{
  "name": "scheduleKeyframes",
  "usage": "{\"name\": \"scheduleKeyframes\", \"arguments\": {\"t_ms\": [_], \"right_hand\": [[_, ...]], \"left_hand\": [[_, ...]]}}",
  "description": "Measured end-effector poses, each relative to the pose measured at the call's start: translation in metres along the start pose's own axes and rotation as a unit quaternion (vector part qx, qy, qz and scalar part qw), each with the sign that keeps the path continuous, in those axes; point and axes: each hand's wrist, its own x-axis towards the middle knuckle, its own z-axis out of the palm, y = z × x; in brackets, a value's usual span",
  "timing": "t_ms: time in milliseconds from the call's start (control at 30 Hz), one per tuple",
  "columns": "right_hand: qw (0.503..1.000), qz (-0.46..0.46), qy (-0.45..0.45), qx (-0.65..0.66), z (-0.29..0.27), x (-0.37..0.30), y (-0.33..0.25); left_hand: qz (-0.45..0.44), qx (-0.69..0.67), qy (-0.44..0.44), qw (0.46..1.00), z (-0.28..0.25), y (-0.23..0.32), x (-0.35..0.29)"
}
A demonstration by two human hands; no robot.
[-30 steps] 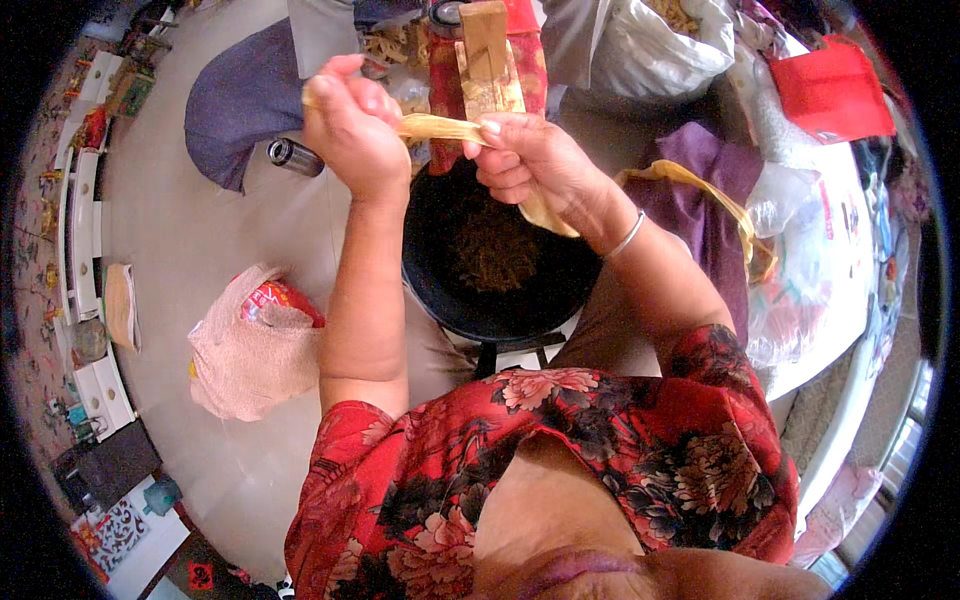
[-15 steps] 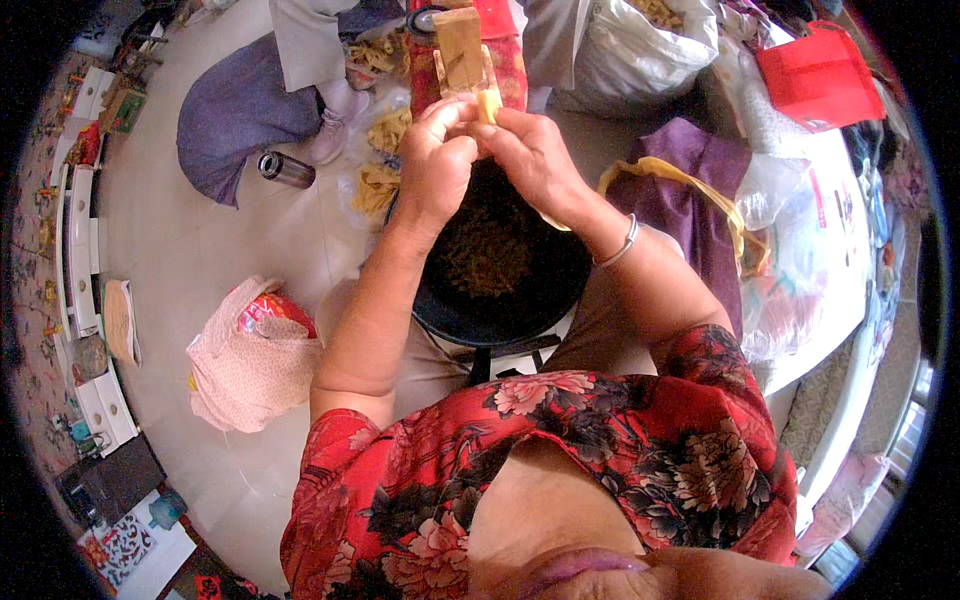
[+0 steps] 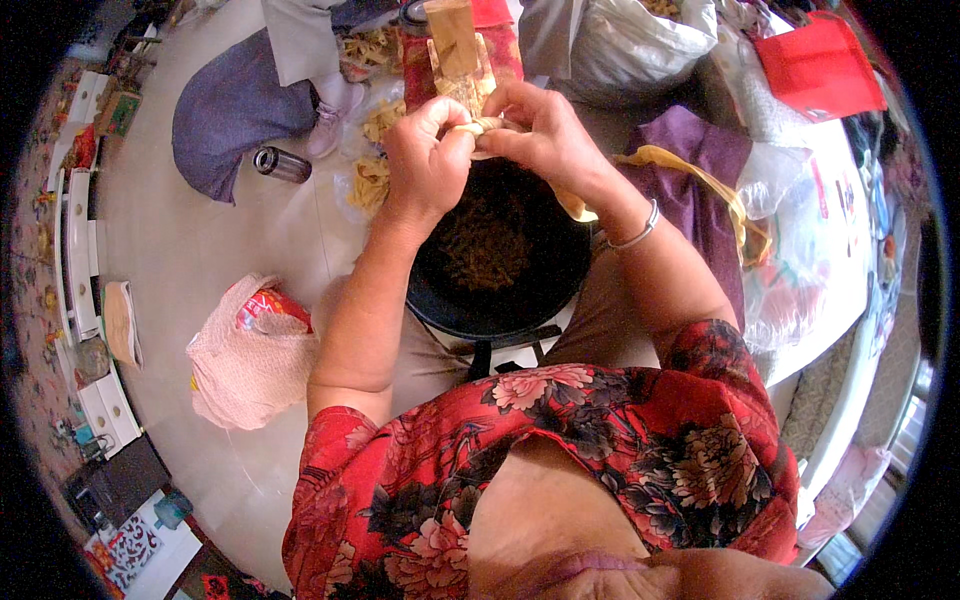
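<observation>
Both hands meet above the far rim of a black pan with brown shredded bits in it. Between my fingertips is a small pale yellow strip, folded or rolled; its material I cannot make out. My left hand pinches its left end with thumb and bent forefinger. On the other end, my right hand closes with thumb and fingers. Below the right hand, near the wrist, hangs a pale yellow flap. Just beyond my fingers stands a wooden block device on a red patterned cloth.
Plastic bags with yellowish strips lie left of the pan. A dark cylindrical bottle and a pink cloth bundle are on the floor. At right are purple cloth, a white sack and clear plastic bags. Another person's legs are opposite.
My hands have drawn slightly nearer to me, and the yellow strip has turned from upright to lying crosswise between my fingers. The right wrist has moved a little to the right.
</observation>
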Motion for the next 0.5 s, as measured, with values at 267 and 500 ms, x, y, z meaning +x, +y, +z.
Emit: {"name": "scheduleKeyframes", "arguments": {"t_ms": [267,500], "right_hand": [[0.906,0.142,-0.261,0.300,-0.015,0.001,-0.005],[0.862,0.143,-0.257,0.414,-0.011,0.005,-0.001]], "left_hand": [[0.006,-0.020,-0.044,0.999,-0.014,0.007,0.007],[0.118,0.140,0.001,0.983,-0.019,0.015,0.006]]}}
